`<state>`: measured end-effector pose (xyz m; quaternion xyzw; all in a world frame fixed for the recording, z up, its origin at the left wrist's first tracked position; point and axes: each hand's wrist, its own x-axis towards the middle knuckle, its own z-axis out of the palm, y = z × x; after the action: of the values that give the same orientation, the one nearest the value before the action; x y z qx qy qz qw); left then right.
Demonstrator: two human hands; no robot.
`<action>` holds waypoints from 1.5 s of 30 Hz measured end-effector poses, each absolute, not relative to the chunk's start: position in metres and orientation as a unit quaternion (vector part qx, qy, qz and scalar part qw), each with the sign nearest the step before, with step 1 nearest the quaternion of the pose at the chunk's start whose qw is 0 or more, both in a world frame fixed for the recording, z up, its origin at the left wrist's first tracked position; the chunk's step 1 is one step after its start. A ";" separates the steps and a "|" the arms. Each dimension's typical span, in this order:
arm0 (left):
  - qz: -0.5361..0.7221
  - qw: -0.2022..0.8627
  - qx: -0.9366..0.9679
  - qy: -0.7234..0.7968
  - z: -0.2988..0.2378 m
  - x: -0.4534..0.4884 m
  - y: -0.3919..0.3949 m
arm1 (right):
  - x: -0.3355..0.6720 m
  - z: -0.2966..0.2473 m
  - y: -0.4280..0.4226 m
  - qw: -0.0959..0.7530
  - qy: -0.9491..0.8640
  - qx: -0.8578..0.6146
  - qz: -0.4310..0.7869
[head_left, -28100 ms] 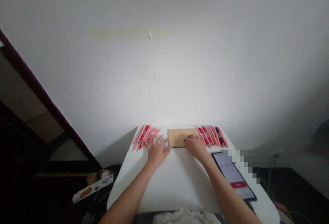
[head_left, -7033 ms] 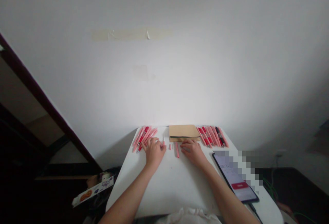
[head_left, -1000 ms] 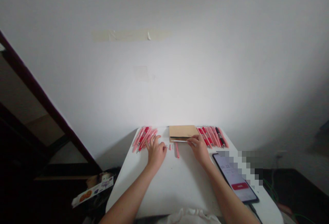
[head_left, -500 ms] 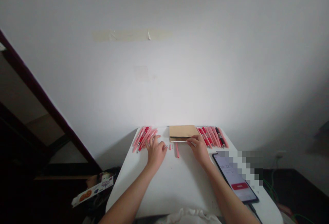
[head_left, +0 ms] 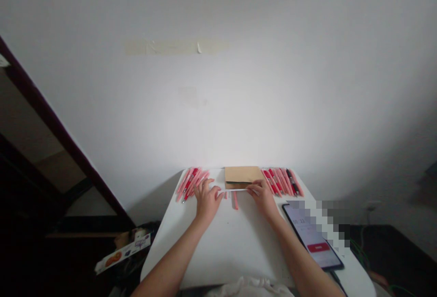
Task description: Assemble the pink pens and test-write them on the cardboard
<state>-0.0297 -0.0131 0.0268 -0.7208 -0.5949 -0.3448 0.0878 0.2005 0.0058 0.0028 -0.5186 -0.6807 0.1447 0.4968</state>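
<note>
A thin white rod [head_left: 235, 190], too small to tell its exact kind, lies level between my hands, in front of the brown cardboard box [head_left: 242, 174]. My right hand [head_left: 262, 197] pinches its right end. At the left end, the thumb and forefinger of my left hand [head_left: 207, 200] close on it, while the other fingers stretch toward the left pile of pens [head_left: 191, 181]. Just below the rod, a pink pen barrel [head_left: 235, 201] rests on the table, with small pink pieces [head_left: 226, 195] beside it.
More pink, red and black pens [head_left: 282, 182] lie right of the box. A phone [head_left: 314, 238] showing a timer sits at the right edge of the white table [head_left: 235, 251]. The wall [head_left: 239, 106] rises directly behind the table.
The white rod has shifted left and slightly toward me, and its left end now meets my left fingertips. My right hand has moved only slightly.
</note>
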 end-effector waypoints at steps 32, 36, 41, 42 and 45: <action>-0.343 0.060 -0.702 -0.621 0.034 -0.033 -0.019 | 0.201 0.004 0.006 0.521 -0.678 -0.493 0.159; -0.357 0.080 -0.686 -0.629 0.031 -0.029 -0.022 | 0.200 0.004 0.005 0.522 -0.677 -0.495 0.156; -0.357 0.099 -0.665 -0.649 0.033 -0.022 -0.027 | 0.200 0.005 0.005 0.520 -0.679 -0.495 0.155; -0.352 0.100 -0.666 -0.650 0.033 -0.021 -0.028 | 0.200 0.006 0.005 0.519 -0.679 -0.495 0.154; -0.334 0.097 -0.672 -0.654 0.033 -0.019 -0.030 | 0.200 0.006 0.005 0.519 -0.679 -0.497 0.149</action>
<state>-0.0195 -0.0300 0.0331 -0.6722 -0.6536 -0.3341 0.0965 0.2001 0.0045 0.0059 -0.4967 -0.6793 0.1493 0.5191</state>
